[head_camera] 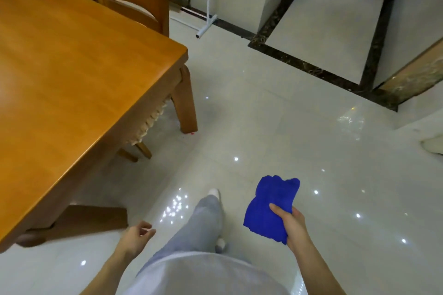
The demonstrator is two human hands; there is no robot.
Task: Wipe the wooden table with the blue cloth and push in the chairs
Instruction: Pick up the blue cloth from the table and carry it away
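Note:
The wooden table (72, 74) fills the left side, its corner pointing toward the middle of the view. My right hand (293, 225) hangs low on the right, away from the table, gripping the crumpled blue cloth (271, 208) above the floor. My left hand (136, 237) is near the table's near edge, fingers loosely curled and apart, holding nothing. One wooden chair (134, 0) stands at the far side with its back against the table edge. Another chair with a fringed cushion (146, 124) is tucked under the right side of the table.
Glossy white floor tiles (275, 127) stretch to the right of the table. A white stand with a pole (208, 19) sits beyond the table corner. Dark marble door thresholds (311, 69) run at the upper right. My legs (203, 223) are below centre.

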